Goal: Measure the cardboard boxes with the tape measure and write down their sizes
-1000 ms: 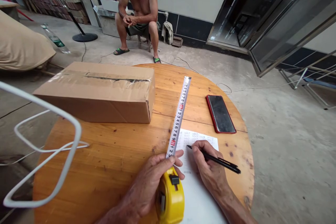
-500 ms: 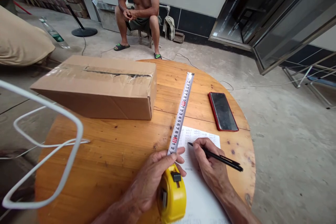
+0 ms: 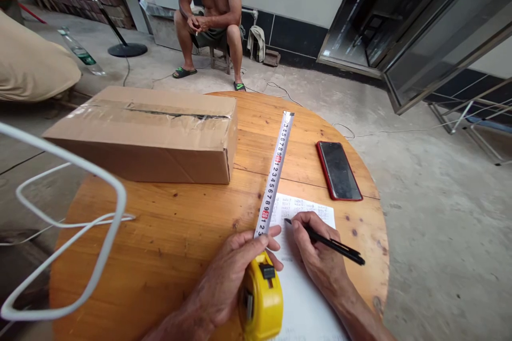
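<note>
My left hand [image 3: 238, 258] grips a yellow tape measure [image 3: 264, 301], with the thumb pressed on its blade. The white blade [image 3: 274, 173] sticks out away from me over the table, its metal end hook at the top and red figures along it. In my right hand [image 3: 320, 253] is a black pen [image 3: 338, 246], the tip at a white sheet of paper [image 3: 298, 282] that carries rows of small writing near its far edge. My right hand rests on the sheet. Part of the paper is hidden under both hands and the tape measure.
A taped cardboard box [image 3: 180, 157] occupies the far left of the round wooden table [image 3: 160, 256]. A red-cased phone [image 3: 340, 170] lies at the right. White cable [image 3: 116, 224] loops at the left. Beyond the table a person [image 3: 210, 16] sits on a stool.
The pen's rear end has dipped slightly and swung a little toward the left, while its tip stays at the paper. My left hand keeps its hold on the tape measure.
</note>
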Available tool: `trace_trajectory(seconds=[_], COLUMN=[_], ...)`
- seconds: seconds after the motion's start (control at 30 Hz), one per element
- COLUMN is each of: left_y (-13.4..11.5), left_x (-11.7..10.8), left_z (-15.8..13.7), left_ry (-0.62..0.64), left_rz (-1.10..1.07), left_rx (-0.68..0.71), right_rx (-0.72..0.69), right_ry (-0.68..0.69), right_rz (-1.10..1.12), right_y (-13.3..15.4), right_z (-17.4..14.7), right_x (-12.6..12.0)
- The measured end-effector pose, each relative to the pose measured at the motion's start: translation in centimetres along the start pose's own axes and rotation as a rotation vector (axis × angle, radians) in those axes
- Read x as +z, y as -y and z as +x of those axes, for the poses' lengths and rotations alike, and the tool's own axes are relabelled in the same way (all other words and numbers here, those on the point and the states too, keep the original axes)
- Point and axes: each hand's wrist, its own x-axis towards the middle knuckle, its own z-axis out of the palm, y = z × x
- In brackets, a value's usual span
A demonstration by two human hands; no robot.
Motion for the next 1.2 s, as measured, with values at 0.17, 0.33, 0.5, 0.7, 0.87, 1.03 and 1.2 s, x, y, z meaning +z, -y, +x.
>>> trace_trajectory(seconds=[0.17, 0.33, 0.5, 0.7, 0.87, 1.03, 1.2], left_y=[-0.07, -0.20, -0.10, 0.05, 0.11, 0.17, 0.22], left_x=[-0.01, 0.11, 0.10, -0.11, -0.14, -0.11, -0.22], left_z=[-0.04, 0.03, -0.01, -0.01, 0.09, 0.08, 0.17], left_ry=[0.000, 0.009, 0.003, 0.000, -0.012, -0.009, -0.009], left_rz=[-0.001, -0.012, 0.004, 0.007, 0.021, 0.035, 0.045], left_rx=[-0.009, 0.001, -0.001, -0.022, -0.010, -0.008, -0.025], right_rx=[-0.011, -0.009, -0.002, 0.007, 0.057, 0.054, 0.038], right_ry=[-0.021, 0.019, 0.009, -0.007, -0.070, -0.074, -0.075], right_rz=[-0.009, 0.005, -0.007, 0.028, 0.090, 0.077, 0.052], right_y=[-0.01, -0.11, -0.08, -0.24, -0.50, -0.52, -0.47], right_z=[-0.06, -0.12, -0.12, -0.16, -0.34, -0.32, -0.29], right_x=[0.00, -0.09, -0.17, -0.14, -0.13, -0.16, -0.21])
